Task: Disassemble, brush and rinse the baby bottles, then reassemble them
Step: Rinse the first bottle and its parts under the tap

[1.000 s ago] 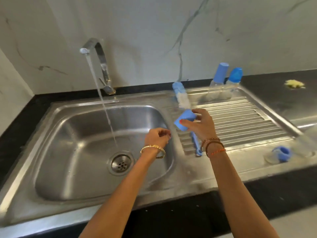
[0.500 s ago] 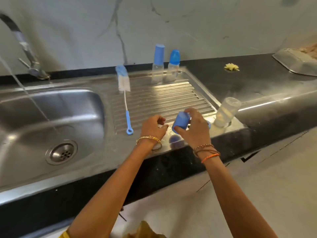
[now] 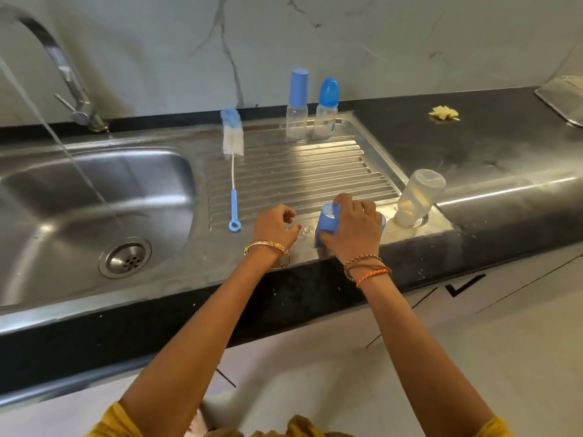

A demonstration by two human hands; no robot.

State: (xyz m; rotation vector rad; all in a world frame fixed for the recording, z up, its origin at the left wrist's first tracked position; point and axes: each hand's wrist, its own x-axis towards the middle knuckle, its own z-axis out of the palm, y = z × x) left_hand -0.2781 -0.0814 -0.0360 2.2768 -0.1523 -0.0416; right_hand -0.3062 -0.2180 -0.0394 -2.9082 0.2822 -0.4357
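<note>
At worktop's front edge: right hand [image 3: 355, 227] gripping blue cap [image 3: 328, 221], left hand [image 3: 275, 227] loosely curled, empty; best set down upright beside upturned bottle [image 3: 418, 197].

A black stone counter [image 3: 492, 146] carries a steel sink unit with a basin [image 3: 94, 197] at the left and a ribbed drainboard [image 3: 299, 175] at the right. On the drainboard's left edge lies a bottle brush [image 3: 232, 165], bristles toward the wall. Two capped bottles [image 3: 310, 118] stand upright side by side at its back edge. A clear bottle [image 3: 416, 197] stands neck down and tilted at the front right corner. A yellow scrap [image 3: 443, 113] lies on the bare counter further right. A steel edge [image 3: 561, 96] shows at the far right.
</note>
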